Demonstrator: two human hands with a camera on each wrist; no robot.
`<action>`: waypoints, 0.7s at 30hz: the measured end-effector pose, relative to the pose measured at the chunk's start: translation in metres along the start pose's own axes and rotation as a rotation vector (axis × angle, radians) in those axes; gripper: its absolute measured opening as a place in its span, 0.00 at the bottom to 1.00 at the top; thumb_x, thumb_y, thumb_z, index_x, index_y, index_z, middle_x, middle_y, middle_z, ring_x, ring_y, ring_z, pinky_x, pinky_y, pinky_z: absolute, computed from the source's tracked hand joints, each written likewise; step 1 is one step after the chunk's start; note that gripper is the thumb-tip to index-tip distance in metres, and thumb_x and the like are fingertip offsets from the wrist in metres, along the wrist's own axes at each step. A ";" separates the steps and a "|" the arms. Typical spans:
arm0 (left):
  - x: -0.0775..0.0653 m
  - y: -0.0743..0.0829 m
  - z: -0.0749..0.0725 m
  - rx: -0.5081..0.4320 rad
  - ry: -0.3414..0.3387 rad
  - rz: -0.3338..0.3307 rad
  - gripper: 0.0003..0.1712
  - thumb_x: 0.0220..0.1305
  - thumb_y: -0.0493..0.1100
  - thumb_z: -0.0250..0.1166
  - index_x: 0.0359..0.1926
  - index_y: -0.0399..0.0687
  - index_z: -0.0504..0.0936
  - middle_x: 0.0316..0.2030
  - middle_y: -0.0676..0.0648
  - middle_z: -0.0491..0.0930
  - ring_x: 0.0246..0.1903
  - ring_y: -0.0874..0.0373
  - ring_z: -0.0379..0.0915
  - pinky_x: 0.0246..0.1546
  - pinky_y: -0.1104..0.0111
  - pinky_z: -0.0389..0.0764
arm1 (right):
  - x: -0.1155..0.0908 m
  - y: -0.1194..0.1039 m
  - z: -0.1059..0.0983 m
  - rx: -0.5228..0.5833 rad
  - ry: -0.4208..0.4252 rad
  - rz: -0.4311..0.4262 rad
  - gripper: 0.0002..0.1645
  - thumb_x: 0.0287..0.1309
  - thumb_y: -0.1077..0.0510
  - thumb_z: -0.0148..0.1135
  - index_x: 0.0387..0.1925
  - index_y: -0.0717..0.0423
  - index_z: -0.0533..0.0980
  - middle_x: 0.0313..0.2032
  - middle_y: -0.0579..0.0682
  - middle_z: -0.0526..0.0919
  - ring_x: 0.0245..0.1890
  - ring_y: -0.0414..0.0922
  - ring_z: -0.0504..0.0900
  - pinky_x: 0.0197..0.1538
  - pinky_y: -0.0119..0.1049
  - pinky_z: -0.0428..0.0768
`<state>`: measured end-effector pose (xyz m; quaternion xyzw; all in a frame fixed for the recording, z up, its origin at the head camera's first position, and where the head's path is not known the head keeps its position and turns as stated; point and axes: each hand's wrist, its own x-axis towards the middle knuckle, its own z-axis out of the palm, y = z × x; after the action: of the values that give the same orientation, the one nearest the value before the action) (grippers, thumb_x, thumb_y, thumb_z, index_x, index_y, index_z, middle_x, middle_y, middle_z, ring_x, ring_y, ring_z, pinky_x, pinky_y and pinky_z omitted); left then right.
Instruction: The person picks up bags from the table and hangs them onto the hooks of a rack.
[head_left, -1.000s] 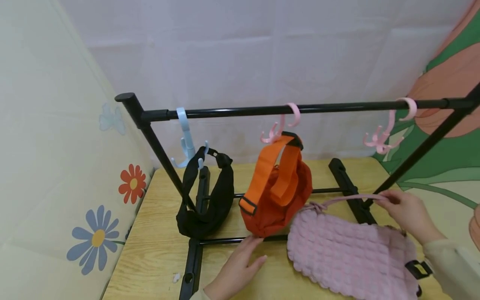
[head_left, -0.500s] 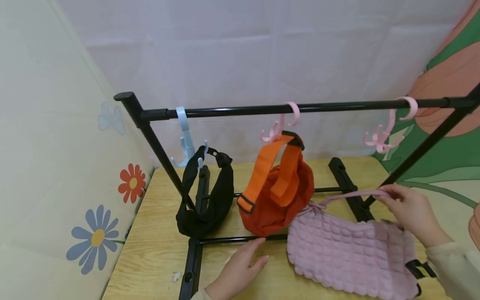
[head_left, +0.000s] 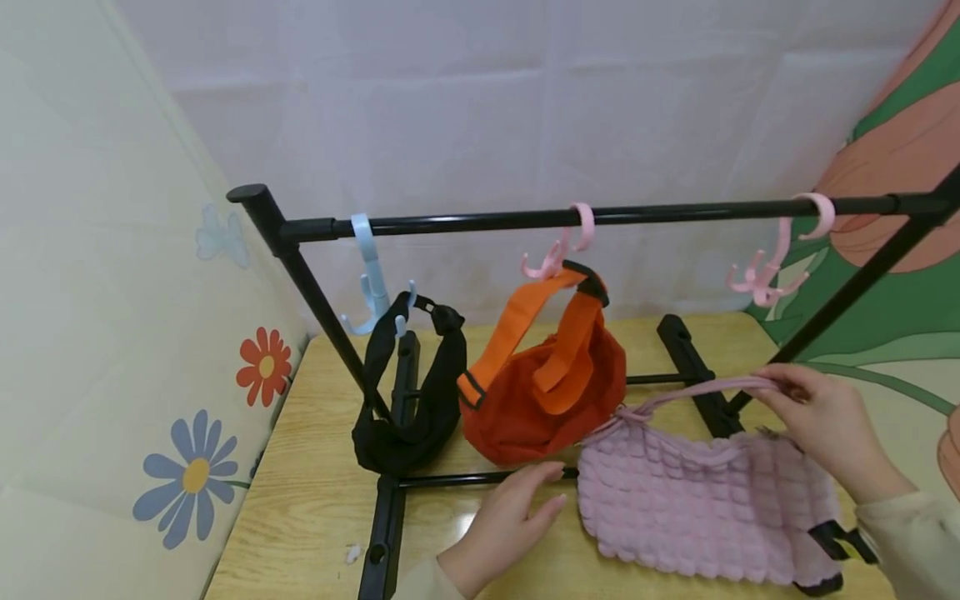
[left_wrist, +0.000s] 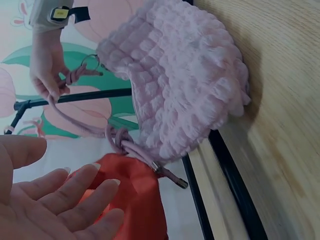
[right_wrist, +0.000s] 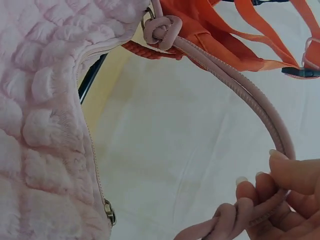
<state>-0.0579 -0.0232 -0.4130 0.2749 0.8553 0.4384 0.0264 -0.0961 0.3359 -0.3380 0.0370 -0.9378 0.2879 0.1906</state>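
Note:
A quilted pink handbag (head_left: 705, 500) is at the lower right of the head view, its strap (head_left: 697, 390) drawn up to the right. My right hand (head_left: 825, 425) pinches that strap between thumb and fingers; the right wrist view shows the grip beside a knot (right_wrist: 232, 217). Left of the bag, my left hand (head_left: 506, 521) has its fingers extended and holds nothing. Just above those fingertips hangs an orange bag (head_left: 547, 392), its strap on the middle pink hook (head_left: 551, 258). In the left wrist view, the open palm (left_wrist: 55, 210) faces the orange bag (left_wrist: 135, 200).
A black rack bar (head_left: 465, 222) spans the view. From its blue hook (head_left: 369, 275) hangs a black bag (head_left: 416, 433). Another pink hook (head_left: 768, 275) is on the right, above the pink handbag. Black base rails (head_left: 378, 533) lie on the wooden table (head_left: 300, 517).
The right hand has shifted slightly right, and the pink handbag's lower edge has come up. The left hand has moved right. The orange bag has swung, its lower part moving left.

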 end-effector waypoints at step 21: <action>0.052 0.039 0.019 -0.008 0.018 0.150 0.29 0.71 0.45 0.59 0.68 0.41 0.67 0.63 0.46 0.71 0.64 0.58 0.64 0.63 0.64 0.65 | -0.007 -0.031 -0.016 0.049 0.066 0.015 0.09 0.63 0.66 0.61 0.44 0.67 0.79 0.27 0.19 0.71 0.14 0.36 0.67 0.15 0.29 0.64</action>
<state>-0.0792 0.0345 -0.3852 0.3343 0.8306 0.4451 -0.0131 -0.0786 0.3183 -0.3123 0.0251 -0.9239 0.3134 0.2182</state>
